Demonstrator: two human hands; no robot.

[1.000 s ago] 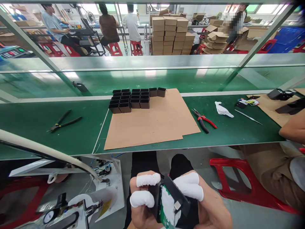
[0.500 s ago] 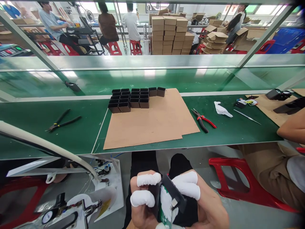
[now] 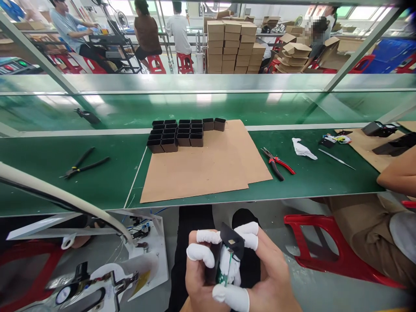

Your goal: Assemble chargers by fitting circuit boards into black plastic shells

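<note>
Low over my lap, my left hand [image 3: 199, 279] is closed around a dark plastic housing [image 3: 211, 265], its fingertips in white finger cots. My right hand [image 3: 271, 275], with white cots too, grips a green circuit board [image 3: 223, 274] with white material on it and a black end cap [image 3: 232, 241] at its upper end. Board and housing lie side by side, close together; whether the board's lower part is inside the housing, I cannot tell. Several open black housings [image 3: 183, 139] stand in rows on a brown cardboard sheet [image 3: 208, 173] on the bench.
Red-handled pliers [image 3: 276, 164], a white cloth [image 3: 303, 148] and a thin metal tool [image 3: 336, 158] lie on the green bench at right. Black-handled pliers [image 3: 82, 164] lie at left. A machine with a gauge [image 3: 63, 295] stands lower left. A co-worker's arm [image 3: 398, 171] rests at right.
Both hands have drawn closer together. The end cap has turned, and the board now stands more upright beside the housing.
</note>
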